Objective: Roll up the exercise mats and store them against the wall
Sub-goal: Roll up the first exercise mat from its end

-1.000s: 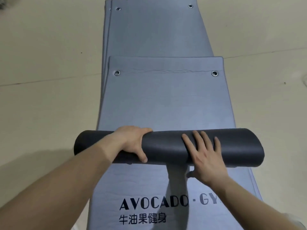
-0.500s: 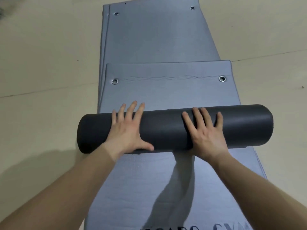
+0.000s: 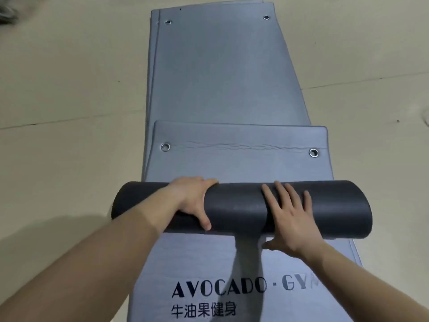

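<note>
Floor: beige, smooth, with a thin seam line running across it on both sides of the mats.
Mat stack: grey-blue exercise mats lying flat on the floor, stretching away from the person; edges of lower mats peek out along the left side.
Top mat: grey-blue, its far end lying short of the stack's far end; its near part is wound into the roll.
Rolled part: dark grey cylinder lying crosswise on the stack, wider than the mats beneath, both ends overhanging slightly.
Printed mat: exposed nearest the person, lettered "AVOCADO · GY" with Chinese characters below.
Left hand: grip curled over the roll's top, fingers hidden behind it, thumb pressed on the near face.
Right hand: flat and spread wide, palm against the roll's near side, fingers lying up over it, thumb beneath.
Eyelets: metal rings near the far corners of the top mat and of the mat under it.
</note>
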Demonstrator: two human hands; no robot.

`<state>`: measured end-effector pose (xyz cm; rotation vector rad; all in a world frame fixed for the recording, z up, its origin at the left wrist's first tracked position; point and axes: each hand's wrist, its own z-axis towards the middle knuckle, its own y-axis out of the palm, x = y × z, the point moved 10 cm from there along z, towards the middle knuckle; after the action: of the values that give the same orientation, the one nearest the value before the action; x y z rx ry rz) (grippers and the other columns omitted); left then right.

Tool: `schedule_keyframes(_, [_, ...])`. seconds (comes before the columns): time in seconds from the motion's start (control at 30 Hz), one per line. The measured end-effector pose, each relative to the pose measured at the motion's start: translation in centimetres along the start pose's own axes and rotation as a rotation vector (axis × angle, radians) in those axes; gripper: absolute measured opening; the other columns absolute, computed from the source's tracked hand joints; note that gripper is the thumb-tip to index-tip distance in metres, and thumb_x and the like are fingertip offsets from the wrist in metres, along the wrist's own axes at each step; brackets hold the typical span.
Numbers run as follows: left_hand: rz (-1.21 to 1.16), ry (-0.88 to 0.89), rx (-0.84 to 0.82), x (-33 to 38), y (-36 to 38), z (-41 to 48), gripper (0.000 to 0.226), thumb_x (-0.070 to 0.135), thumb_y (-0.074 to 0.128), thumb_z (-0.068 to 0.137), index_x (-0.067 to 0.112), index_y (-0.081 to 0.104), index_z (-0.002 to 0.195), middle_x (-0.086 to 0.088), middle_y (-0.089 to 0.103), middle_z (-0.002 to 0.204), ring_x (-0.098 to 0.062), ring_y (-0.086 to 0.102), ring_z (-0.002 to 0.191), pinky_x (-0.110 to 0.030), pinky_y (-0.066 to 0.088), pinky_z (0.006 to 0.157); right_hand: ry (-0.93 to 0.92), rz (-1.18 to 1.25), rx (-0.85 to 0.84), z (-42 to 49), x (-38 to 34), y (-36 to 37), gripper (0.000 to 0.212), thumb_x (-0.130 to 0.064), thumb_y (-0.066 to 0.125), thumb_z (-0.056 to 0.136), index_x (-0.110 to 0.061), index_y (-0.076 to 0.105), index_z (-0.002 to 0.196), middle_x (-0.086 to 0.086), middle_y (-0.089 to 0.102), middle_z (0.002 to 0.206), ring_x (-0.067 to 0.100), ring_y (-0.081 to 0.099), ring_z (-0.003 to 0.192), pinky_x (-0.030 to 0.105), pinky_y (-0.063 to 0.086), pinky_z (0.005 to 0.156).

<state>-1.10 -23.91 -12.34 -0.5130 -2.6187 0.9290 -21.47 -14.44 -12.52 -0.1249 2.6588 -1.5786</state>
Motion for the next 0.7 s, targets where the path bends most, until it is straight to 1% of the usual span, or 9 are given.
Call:
schedule_keyframes(0.07, [-0.094,-0.005,-0.016,-0.1,-1.1,0.1,0.127,0.063,0.093,0.049,0.039,0.028,0.155,0.003,0.053,0.148,-0.027,0.054,0.13,-0.035,0.043,0.099,0.063,-0.01,0.075,-1.4,-0.2,1.6,0.16,-0.061,0.097,0.041,-0.024,0.002,0.164,0.018,0.018,0.168,0.043,0.014,0.155,0.069,0.013,0.116])
schedule_keyframes(0.17, [-0.112,-0.105,0.309,-0.9,-1.7,-2.6,0.116,0.073,0.081,0.06,0.037,0.027,0.157,0.004,0.038,0.161,-0.027,0.039,0.145,-0.047,0.031,0.119,0.071,0.009,0.186,1.1,0.7,-0.7,0.145,-0.05,0.096,0.047,-0.028,0.01,0.162,0.014,0.027,0.164,0.038,0.022,0.153,0.071,0.021,0.116])
schedule_keyframes(0.27, [0.119,-0.207,0.419,-0.8,1.5,-5.1,0.137,0.085,0.07,0.061,0.032,-0.007,0.161,-0.001,-0.003,0.172,-0.037,0.0,0.157,-0.06,0.002,0.125,0.014,0.035,0.134,3.7,1.0,-3.8,0.137,-0.064,0.086,0.056,-0.033,0.004,0.161,0.01,0.019,0.167,0.033,0.015,0.155,0.069,0.014,0.12])
schedule_keyframes(0.33, [0.102,-0.19,0.5,-1.9,-1.1,-3.0,0.136,0.082,0.075,0.059,0.033,-0.003,0.16,-0.003,0.009,0.17,-0.034,0.008,0.156,-0.058,0.005,0.125,0.038,-0.066,0.154,4.1,1.3,-3.9,0.148,-0.069,0.089,0.051,-0.029,0.002,0.163,0.015,0.016,0.167,0.04,0.012,0.154,0.073,0.01,0.117])
schedule_keyframes(0.4, [0.033,-0.14,0.522,-3.6,-5.1,-0.1,0.134,0.083,0.076,0.054,0.036,0.007,0.159,0.001,0.023,0.166,-0.029,0.021,0.153,-0.055,0.012,0.125,0.046,-0.137,0.221,4.9,1.2,-4.4,0.153,-0.069,0.093,0.042,-0.025,0.011,0.163,0.019,0.026,0.164,0.046,0.022,0.15,0.076,0.016,0.112])
schedule_keyframes(0.47, [-0.021,-0.126,0.498,-4.9,-7.1,2.2,0.145,0.086,0.076,0.05,0.033,-0.002,0.161,-0.003,0.009,0.171,-0.031,0.009,0.157,-0.056,0.006,0.126,0.017,-0.138,0.243,7.8,1.8,-6.4,0.147,-0.076,0.087,0.043,-0.029,0.012,0.16,0.014,0.037,0.158,0.043,0.035,0.143,0.072,0.026,0.111])
schedule_keyframes(0.53, [-0.004,-0.148,0.506,-5.2,-7.0,3.7,0.151,0.09,0.072,0.048,0.031,-0.012,0.159,-0.005,-0.006,0.171,-0.036,-0.004,0.157,-0.059,-0.001,0.125,-0.025,-0.101,0.168,12.2,2.9,-9.0,0.142,-0.088,0.077,0.04,-0.036,0.012,0.156,0.006,0.045,0.15,0.037,0.045,0.134,0.063,0.032,0.111])
schedule_keyframes(0.6, [0.117,-0.138,0.531,-4.6,-7.1,4.9,0.149,0.096,0.064,0.046,0.03,-0.007,0.159,-0.009,0.007,0.169,-0.039,0.011,0.154,-0.058,0.01,0.125,-0.06,-0.068,0.047,15.8,3.7,-10.5,0.139,-0.091,0.075,0.034,-0.042,0.018,0.151,0.0,0.052,0.142,0.033,0.053,0.127,0.054,0.041,0.108])
schedule_keyframes(0.7, [0.129,-0.117,0.515,-5.2,-9.4,6.7,0.145,0.1,0.058,0.037,0.033,0.012,0.158,-0.001,0.034,0.159,-0.033,0.04,0.139,-0.052,0.031,0.117,-0.079,0.021,-0.093,18.5,4.0,-11.1,0.133,-0.085,0.082,0.032,-0.046,0.029,0.147,-0.007,0.058,0.135,0.027,0.059,0.123,0.045,0.049,0.103])
